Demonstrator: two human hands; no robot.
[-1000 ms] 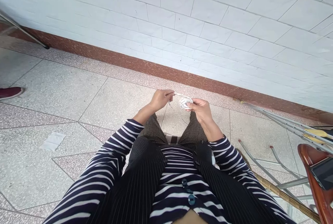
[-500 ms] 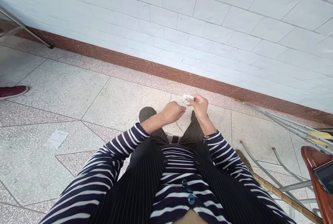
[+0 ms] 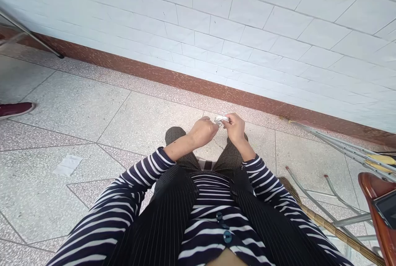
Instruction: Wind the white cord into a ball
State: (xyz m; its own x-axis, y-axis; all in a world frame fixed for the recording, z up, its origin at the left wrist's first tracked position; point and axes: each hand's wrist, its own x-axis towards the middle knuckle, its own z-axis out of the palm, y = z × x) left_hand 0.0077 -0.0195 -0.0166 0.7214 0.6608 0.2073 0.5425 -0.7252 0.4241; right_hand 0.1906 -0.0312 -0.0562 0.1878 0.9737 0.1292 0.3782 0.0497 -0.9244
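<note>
A small white coil [image 3: 220, 119], like a wound cord or cable, is held up between my hands, above the floor near my knees. My right hand [image 3: 235, 128] pinches its right side between thumb and fingers. My left hand [image 3: 203, 131] is closed, its knuckles upward, and meets the coil's left end. What exactly lies inside the left fingers is hidden; a thin strand seems to run from the coil to them. The kind of cord is too small to make out.
A tiled wall [image 3: 216, 22] with a red-brown skirting rises ahead. Crutches [image 3: 334, 140], a broom [image 3: 337, 229] and a chair with a phone [image 3: 386, 208] on it stand at the right. At the left are a paper sheet [image 3: 67, 165], another person's shoe [image 3: 15, 110] and a metal leg [image 3: 34, 37].
My right hand has shifted slightly left and turned with the coil. The left hand has rolled and moved a little left, and the coil now looks flatter.
</note>
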